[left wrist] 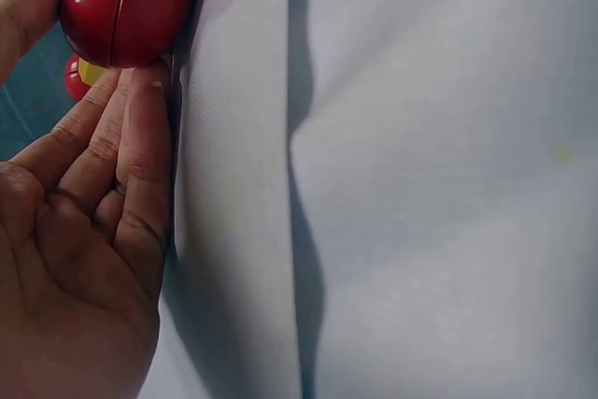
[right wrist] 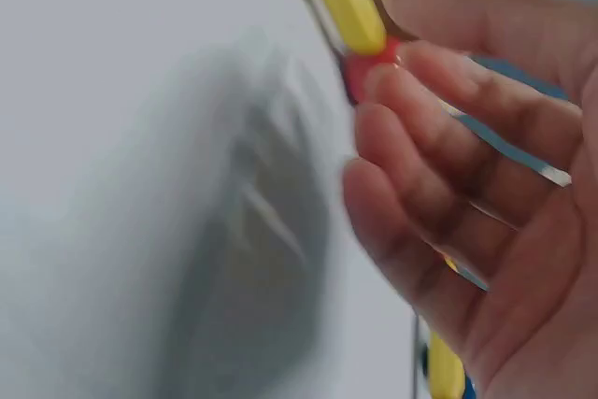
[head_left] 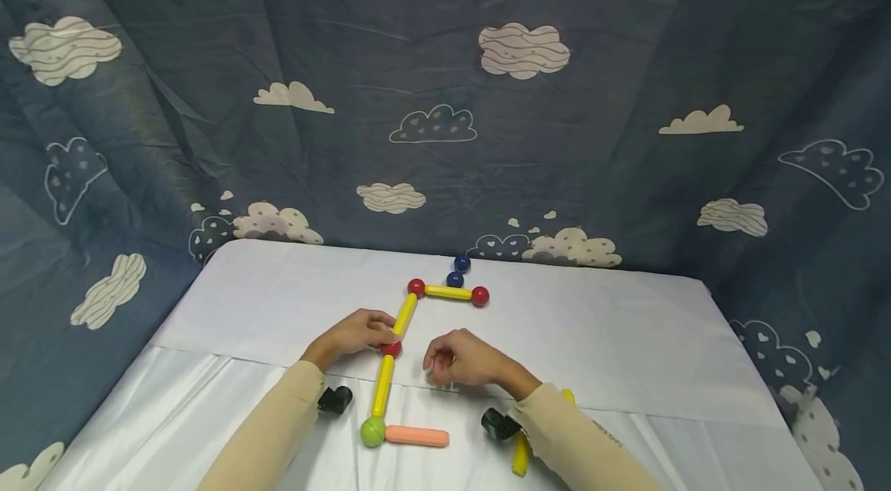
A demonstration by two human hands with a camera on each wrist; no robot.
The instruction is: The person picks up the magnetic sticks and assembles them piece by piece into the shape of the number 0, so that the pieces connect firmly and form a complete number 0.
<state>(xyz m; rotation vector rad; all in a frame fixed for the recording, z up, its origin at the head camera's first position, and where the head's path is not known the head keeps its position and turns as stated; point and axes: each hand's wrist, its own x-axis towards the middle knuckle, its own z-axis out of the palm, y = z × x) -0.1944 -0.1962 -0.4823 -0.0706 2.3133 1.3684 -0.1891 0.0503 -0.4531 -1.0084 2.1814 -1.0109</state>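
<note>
Near edge: two beige sleeves, left sleeve and right sleeve, reach in over the worktop, which is covered in white cloth. Yellow pieces show on both sides of the right forearm; one piece or two, cannot tell.

Nearest part of the chain: salmon stick, lying crosswise, its left end against the green ball. From that ball the lower yellow stick runs away from the person to the middle red ball. A black device is worn at each wrist: left device, right device.

Left hand: pinching the middle red ball, thumb on one side, fingertips on the other; the left wrist view shows these contacts. Right hand: holding nothing, fingers loosely bent and slightly apart, poised just right of the same ball; head view shows a gap between them.

Beyond the hands: upper yellow stick continues from the middle ball to the far-left red ball. There the chain turns right along the cross yellow stick, ending at the far-right red ball.

Behind the cross stick: nearer blue ball, farther blue ball just beside it.

Backdrop: dark blue-grey curtain, printed with pale clouds.
</note>
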